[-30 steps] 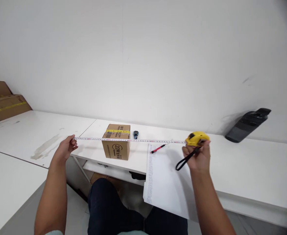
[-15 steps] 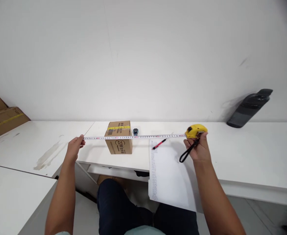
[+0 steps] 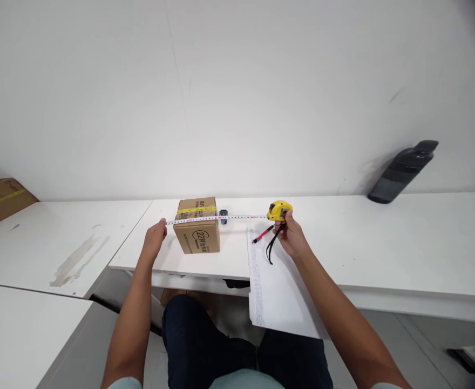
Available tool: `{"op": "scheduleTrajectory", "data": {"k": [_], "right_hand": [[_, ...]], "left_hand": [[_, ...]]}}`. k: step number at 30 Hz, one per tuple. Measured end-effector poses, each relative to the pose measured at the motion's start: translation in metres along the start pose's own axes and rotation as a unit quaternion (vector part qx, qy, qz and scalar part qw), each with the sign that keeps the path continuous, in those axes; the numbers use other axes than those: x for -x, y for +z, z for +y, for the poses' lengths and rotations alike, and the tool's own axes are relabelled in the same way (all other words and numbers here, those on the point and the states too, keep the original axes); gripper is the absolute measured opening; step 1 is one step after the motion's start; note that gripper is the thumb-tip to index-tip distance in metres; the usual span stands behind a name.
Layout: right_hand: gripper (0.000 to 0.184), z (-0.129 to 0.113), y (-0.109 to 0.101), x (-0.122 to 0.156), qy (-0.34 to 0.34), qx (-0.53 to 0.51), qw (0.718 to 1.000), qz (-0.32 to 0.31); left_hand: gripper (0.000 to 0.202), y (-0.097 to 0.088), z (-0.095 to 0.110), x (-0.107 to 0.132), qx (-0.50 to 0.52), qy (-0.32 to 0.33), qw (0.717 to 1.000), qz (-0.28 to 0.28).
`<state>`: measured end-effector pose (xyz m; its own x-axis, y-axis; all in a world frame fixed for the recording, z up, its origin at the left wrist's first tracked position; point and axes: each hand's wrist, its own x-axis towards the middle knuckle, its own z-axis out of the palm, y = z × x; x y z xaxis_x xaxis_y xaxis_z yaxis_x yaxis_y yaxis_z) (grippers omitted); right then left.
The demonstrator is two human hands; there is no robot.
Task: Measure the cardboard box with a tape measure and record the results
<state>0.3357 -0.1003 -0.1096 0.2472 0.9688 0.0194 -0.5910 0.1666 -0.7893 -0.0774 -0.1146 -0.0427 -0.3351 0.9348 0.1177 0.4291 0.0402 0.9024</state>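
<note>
My right hand (image 3: 292,236) is closed around the yellow case of a tape measure (image 3: 279,210), whose black wrist strap dangles below. The white blade stretches left, roughly level, to my left hand (image 3: 155,239), which pinches its free end. Between my hands the blade passes in front of a small brown cardboard box (image 3: 199,236) with yellow tape and printing, near its top edge. Whether it touches the box I cannot tell. A dark watch (image 3: 223,214) lies right of the box, partly behind the blade.
A red and black pen (image 3: 262,234) lies on white sheets of paper (image 3: 284,294) that overhang the table's front edge. A dark bottle (image 3: 401,173) stands near the wall at the right. Larger taped cartons (image 3: 6,201) are at the far left on the white table (image 3: 403,243).
My hands have come closer together, the left moving right and the right moving left. The stretched blade between them is shorter and sits slightly higher across the box.
</note>
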Motion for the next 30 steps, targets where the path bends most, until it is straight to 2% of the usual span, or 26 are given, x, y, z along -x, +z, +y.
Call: {"op": "scheduleTrajectory", "data": {"k": [4,6,8,11,14,16,19,25,30], "right_hand": [[0.055,-0.017,0.005,-0.015,-0.071,0.061,0.996,0.007],[0.058,-0.018,0.014,-0.016,-0.099,0.106,0.989,0.006],[0.062,-0.010,0.028,-0.009,-0.109,0.173,0.979,-0.005],[0.061,0.015,0.057,0.012,-0.100,0.254,0.960,-0.058],[0.054,0.037,0.086,0.030,-0.107,0.279,0.948,-0.112],[0.050,0.042,0.097,0.034,-0.121,0.290,0.941,-0.128],[0.048,0.041,0.098,0.030,-0.122,0.303,0.935,-0.141],[0.048,0.029,0.078,0.022,-0.096,0.324,0.922,-0.187],[0.048,0.025,0.077,0.023,-0.092,0.326,0.919,-0.200]], "left_hand": [[0.038,0.002,0.003,0.001,0.011,-0.008,1.000,0.020],[0.046,0.009,0.009,0.002,0.056,-0.027,0.998,0.011],[0.055,0.022,0.016,0.005,0.112,-0.050,0.991,-0.045],[0.065,0.041,0.027,0.011,0.169,-0.060,0.974,-0.139],[0.076,0.054,0.033,0.015,0.200,-0.067,0.963,-0.170],[0.079,0.058,0.034,0.015,0.222,-0.073,0.956,-0.176],[0.077,0.058,0.031,0.015,0.241,-0.071,0.952,-0.174],[0.077,0.061,0.029,0.020,0.266,-0.065,0.947,-0.166],[0.076,0.063,0.029,0.021,0.270,-0.057,0.947,-0.166]]}}
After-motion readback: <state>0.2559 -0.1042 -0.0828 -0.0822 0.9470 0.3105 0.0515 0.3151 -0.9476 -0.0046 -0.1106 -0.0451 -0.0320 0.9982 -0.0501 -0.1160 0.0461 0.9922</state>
